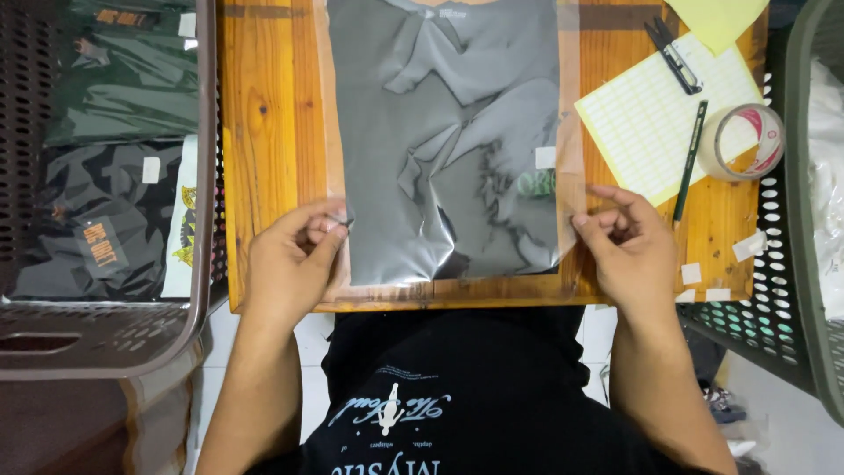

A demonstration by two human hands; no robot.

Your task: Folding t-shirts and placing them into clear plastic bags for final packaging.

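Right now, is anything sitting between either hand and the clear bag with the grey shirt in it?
Nothing visible. The left hand and the right hand already pinch the near corners of the clear bag on the wooden board. The pen, tape roll and lined sheet lie off to the right.

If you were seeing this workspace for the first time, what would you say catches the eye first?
The eye lands on the folded grey garment in a clear plastic bag, lying in the middle of the orange wooden table. The left hand pinches the bag's near left corner and the right hand its near right corner. To the right lie a yellow lined paper sheet and a roll of clear tape; a brown plastic basket of bagged dark clothes stands left.
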